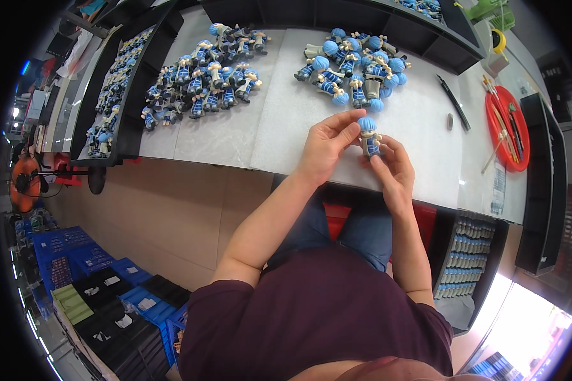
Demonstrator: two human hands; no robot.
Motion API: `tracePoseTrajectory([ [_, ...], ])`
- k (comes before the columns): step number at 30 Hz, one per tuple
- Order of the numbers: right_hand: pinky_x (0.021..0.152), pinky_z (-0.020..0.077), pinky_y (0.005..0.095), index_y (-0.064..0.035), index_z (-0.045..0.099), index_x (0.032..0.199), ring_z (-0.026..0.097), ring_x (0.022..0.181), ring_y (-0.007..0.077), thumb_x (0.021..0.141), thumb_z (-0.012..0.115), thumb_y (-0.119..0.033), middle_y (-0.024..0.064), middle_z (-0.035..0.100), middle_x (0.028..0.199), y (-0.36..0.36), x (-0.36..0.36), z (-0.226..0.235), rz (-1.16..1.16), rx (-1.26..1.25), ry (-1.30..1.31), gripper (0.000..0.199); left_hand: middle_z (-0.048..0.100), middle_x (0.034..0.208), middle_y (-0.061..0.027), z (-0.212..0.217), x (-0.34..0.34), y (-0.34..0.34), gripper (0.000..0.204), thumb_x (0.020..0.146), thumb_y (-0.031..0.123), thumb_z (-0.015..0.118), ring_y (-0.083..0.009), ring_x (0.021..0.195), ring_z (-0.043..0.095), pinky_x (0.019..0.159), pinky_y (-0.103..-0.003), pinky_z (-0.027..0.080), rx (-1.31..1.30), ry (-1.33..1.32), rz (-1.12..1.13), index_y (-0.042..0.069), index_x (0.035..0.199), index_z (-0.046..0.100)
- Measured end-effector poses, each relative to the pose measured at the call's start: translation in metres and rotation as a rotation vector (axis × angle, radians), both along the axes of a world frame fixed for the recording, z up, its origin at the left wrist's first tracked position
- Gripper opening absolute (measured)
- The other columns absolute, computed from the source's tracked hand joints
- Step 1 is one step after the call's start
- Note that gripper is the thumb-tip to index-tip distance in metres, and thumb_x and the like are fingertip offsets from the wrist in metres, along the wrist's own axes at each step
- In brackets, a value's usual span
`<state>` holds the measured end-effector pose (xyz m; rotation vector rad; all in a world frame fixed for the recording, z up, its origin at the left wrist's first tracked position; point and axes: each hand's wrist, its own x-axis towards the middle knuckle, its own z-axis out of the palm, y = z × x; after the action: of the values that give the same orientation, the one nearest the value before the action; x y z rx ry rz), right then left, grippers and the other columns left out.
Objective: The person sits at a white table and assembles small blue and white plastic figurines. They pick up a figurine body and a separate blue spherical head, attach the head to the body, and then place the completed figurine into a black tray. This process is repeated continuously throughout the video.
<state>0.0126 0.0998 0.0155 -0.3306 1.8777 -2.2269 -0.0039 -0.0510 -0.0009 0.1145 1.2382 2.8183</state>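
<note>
Between my two hands, above the front of the table, I hold a small figurine (370, 141) upright, with light blue hair and a blue outfit. My left hand (329, 143) pinches its head from the left with thumb and fingers. The fingers of my right hand (394, 170) close round its lower body from the right. Just beyond my hands lies a loose pile of similar blue-haired figurines (356, 66). Another pile of figurines (203, 79) in blue and dark clothes spreads across the table further left.
A red oval tray (503, 95) with brushes sits at the right. Near it lie a black pen (453, 101) and a small grey piece (450, 122). Black trays of figurines stand at the left (140, 89) and lower right (483, 238). A black divided tray (419, 41) borders the back.
</note>
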Motion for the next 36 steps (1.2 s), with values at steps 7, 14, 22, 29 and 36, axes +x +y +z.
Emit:
tracePoseTrajectory([
  [7,0.08,0.0455,0.0292,0.0018,0.04,0.118,0.055,0.091,0.0175,0.085,0.052,-0.005,0.014,0.053,0.106,-0.001,0.0,0.0,0.003,0.012,0.026,0.036,0.06,0.101,-0.0108,0.0,0.0,0.0,0.024,0.087,0.01,0.052,-0.0148,0.089,0.057,0.077,-0.029,0.046,-0.012,0.018,-0.001,0.001,0.109,0.054],
  [14,0.079,0.0466,0.0274,0.0025,0.045,0.113,0.055,0.092,0.0154,0.079,0.062,-0.006,0.0119,0.055,0.102,0.0,0.0,-0.009,-0.035,0.01,0.096,0.039,0.06,0.102,-0.0122,0.005,0.0,0.001,0.025,0.09,0.012,0.045,-0.0141,0.089,0.058,0.077,-0.027,0.047,-0.01,-0.059,-0.007,0.002,0.112,0.052],
  [22,0.076,0.048,0.0267,0.0043,0.05,0.107,0.056,0.088,0.0144,0.075,0.067,-0.007,0.0105,0.057,0.099,-0.004,0.001,-0.007,-0.109,0.005,0.207,0.038,0.059,0.103,-0.0147,0.005,0.0,0.002,0.026,0.091,0.012,0.042,-0.0162,0.091,0.058,0.08,-0.028,0.048,-0.055,-0.119,-0.033,0.001,0.113,0.051],
  [29,0.074,0.0483,0.0264,0.0037,0.051,0.106,0.056,0.088,0.0137,0.075,0.067,-0.006,0.0093,0.057,0.098,-0.001,0.001,-0.008,-0.1,-0.029,0.187,0.036,0.058,0.104,-0.0162,0.007,0.0,0.004,0.027,0.09,0.013,0.043,-0.0176,0.091,0.059,0.08,-0.029,0.048,-0.095,-0.117,-0.029,-0.001,0.113,0.051],
  [36,0.072,0.0483,0.0257,0.0031,0.052,0.106,0.057,0.087,0.013,0.076,0.066,-0.006,0.0091,0.059,0.096,0.003,0.0,-0.008,-0.085,-0.054,0.182,0.035,0.056,0.107,-0.0194,0.015,0.001,0.003,0.029,0.088,0.007,0.044,-0.018,0.09,0.059,0.076,-0.028,0.049,-0.106,-0.122,-0.052,-0.002,0.115,0.049],
])
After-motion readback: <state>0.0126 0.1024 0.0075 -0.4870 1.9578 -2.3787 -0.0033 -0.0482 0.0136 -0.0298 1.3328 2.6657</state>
